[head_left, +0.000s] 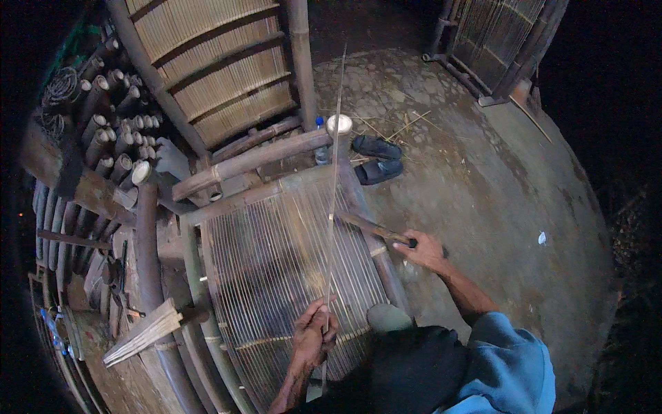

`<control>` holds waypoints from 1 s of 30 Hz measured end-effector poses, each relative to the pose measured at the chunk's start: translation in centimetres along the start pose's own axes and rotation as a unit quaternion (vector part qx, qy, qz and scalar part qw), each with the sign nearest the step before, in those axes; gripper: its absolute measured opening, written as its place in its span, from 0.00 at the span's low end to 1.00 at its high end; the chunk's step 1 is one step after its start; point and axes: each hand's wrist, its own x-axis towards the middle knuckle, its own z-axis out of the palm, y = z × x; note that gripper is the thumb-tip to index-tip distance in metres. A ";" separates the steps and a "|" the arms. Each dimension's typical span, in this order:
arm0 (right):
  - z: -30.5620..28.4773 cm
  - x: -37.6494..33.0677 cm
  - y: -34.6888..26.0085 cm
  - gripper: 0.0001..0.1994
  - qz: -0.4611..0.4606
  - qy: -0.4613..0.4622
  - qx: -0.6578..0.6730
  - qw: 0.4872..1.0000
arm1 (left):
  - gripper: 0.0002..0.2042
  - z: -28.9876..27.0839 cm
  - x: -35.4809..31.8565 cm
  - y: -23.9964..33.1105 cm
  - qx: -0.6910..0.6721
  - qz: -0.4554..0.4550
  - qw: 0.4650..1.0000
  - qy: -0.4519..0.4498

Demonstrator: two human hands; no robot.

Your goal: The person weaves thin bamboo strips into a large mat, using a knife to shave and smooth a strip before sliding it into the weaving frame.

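My left hand (315, 332) is closed around a long thin bamboo strip (334, 179). The strip stands nearly upright in the picture, running from below that hand up past the far end of the bamboo bench. On the right, my right hand (424, 250) grips the dark handle of a long-bladed knife (372, 227). Its blade points left, and the tip end meets or overlaps the strip; whether they touch I cannot tell. Beneath both hands lies the slatted seat of the bamboo bench (258, 276), with part of my leg over its right side.
A bundle of pale split strips (143, 334) lies at the left by bamboo poles. Cut bamboo tubes (103, 138) are stacked behind. Black sandals (378, 170) and a bottle (321, 153) are beyond the bench. Slatted bamboo panels (214, 62) stand at the back.
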 end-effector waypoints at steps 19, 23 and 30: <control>-2.2 -0.5 -4.4 0.21 -0.061 0.068 0.146 0.985 | 0.15 4.5 0.5 1.0 -0.163 0.002 0.985 -0.050; -2.8 0.6 -3.9 0.23 -0.079 0.089 0.189 0.975 | 0.15 3.0 1.0 4.7 -0.011 -0.013 1.000 0.000; -3.0 2.5 -7.1 0.26 -0.094 0.062 0.196 0.974 | 0.14 6.1 -5.1 9.5 -0.001 -0.065 0.988 0.139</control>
